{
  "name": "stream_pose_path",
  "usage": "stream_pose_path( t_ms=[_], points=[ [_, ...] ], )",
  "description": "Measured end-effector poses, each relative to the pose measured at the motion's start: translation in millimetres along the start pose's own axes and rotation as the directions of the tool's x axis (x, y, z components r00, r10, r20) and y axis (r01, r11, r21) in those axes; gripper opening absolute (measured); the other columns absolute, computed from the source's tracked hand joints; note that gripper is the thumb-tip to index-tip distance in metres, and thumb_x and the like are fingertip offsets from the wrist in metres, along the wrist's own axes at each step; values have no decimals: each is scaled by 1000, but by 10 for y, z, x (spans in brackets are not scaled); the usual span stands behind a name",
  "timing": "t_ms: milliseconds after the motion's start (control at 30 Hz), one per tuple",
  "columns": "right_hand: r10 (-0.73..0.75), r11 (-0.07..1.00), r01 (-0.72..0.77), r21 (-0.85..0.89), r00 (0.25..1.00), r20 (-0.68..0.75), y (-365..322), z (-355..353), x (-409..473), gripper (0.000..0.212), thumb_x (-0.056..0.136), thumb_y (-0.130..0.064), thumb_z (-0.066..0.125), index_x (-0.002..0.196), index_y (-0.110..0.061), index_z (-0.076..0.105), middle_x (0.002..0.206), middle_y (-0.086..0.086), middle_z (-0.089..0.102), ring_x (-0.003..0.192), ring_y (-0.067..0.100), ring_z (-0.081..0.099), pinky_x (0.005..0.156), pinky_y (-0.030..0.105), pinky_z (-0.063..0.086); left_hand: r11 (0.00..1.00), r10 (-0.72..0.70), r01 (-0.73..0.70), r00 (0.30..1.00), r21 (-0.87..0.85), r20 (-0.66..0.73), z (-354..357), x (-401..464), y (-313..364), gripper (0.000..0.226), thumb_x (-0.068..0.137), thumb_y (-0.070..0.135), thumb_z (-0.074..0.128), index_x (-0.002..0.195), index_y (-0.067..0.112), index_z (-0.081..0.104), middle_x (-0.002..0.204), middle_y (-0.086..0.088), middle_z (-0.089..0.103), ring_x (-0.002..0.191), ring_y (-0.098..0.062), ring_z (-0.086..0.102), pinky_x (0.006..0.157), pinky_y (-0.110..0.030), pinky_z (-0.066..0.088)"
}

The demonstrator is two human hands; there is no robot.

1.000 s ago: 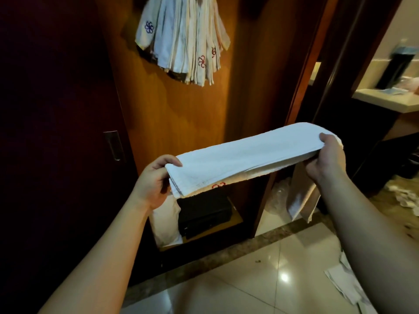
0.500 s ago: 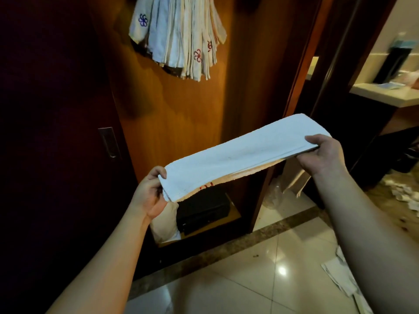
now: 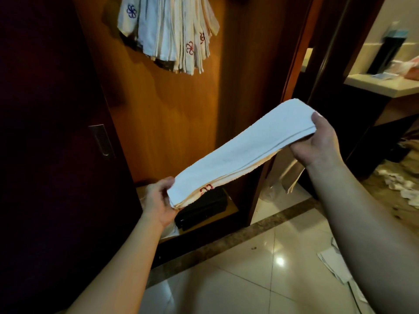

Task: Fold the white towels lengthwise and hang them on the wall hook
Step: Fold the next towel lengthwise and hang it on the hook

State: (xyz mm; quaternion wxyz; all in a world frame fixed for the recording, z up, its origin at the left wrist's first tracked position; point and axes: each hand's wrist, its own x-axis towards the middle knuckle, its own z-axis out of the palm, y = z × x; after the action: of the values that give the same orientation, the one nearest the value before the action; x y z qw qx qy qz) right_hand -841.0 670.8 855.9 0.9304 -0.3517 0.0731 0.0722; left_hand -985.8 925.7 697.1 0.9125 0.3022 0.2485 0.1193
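Because the towel (image 3: 244, 152) is already folded into a long narrow strip, both hands hold it by its ends, stretched between them in mid-air so the layers stay aligned. From the head view, the left hand (image 3: 158, 200) pinches the lower end, thumb on top and fingers curled beneath, near a red embroidered mark. The right hand (image 3: 317, 141) grips the higher end, thumb pressed over the top and fingers wrapped under. That tilt probably readies the strip to be lifted toward the hung towels (image 3: 172, 32) on the wood panel (image 3: 163, 114) above; the hook itself is hidden behind them. More cloth (image 3: 405, 189) lies on the floor (image 3: 226, 286) at right.
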Motion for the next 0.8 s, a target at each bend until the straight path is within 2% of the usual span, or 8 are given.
stream_pose_path(
  t_ms=[100,167,267,400,533,600,700,800],
  points=[
    [-17,1000,17,-7,999,37,-19,59,-31,32,101,-22,54,129,-9,47,118,13,67,104,31,66,77,46,55,978,-49,57,998,202,-45,-26,95,-132,31,82,-12,48,92,17,54,127,-21,56,113,-44,60,77,-44,58],
    [-11,1000,12,-16,998,60,-21,83,-48,33,100,-22,56,129,-9,48,116,13,69,103,32,68,73,46,56,940,-81,96,995,328,-59,-44,142,-219,37,83,-15,42,91,20,55,122,-21,55,99,-38,63,61,-38,52],
    [-11,1000,13,-23,997,81,-11,108,-35,33,99,-21,58,128,-8,49,118,14,70,104,34,68,86,52,55,890,-120,149,988,431,-96,-10,186,-355,42,86,-15,36,103,18,55,116,-24,57,75,-29,60,47,-29,41],
    [-7,999,11,-41,995,97,64,170,-29,32,99,-24,57,127,-7,52,117,14,71,104,36,69,93,58,52,810,-195,237,971,536,-134,41,277,-558,44,88,-13,43,115,19,57,119,-19,61,88,-29,64,61,-37,50],
    [-19,998,25,-57,995,94,133,210,-16,46,97,-27,61,138,-11,47,113,13,73,98,34,73,76,54,59,735,-242,339,940,587,-241,140,374,-705,42,89,-8,54,124,16,55,115,-17,63,94,-29,66,66,-40,56],
    [-32,996,39,-77,995,93,164,247,-23,48,96,-27,63,138,-12,47,109,12,75,93,30,74,71,49,61,654,-210,373,925,658,-316,234,385,-774,45,86,-3,64,125,17,54,119,-15,61,102,-30,63,78,-44,59],
    [-33,992,46,-119,994,104,177,295,-6,39,97,-26,63,132,-15,49,105,11,75,90,27,75,77,49,61,578,71,235,939,781,-336,491,259,-865,37,90,11,66,124,21,52,125,-5,54,106,-23,55,76,-36,49],
    [-14,986,37,-162,990,141,191,361,10,37,99,-26,61,132,-18,47,95,7,76,83,23,76,76,48,61,766,236,-103,963,635,-129,878,-72,-888,15,102,26,51,110,17,61,108,-7,65,89,-18,61,74,-32,49]
  ],
)
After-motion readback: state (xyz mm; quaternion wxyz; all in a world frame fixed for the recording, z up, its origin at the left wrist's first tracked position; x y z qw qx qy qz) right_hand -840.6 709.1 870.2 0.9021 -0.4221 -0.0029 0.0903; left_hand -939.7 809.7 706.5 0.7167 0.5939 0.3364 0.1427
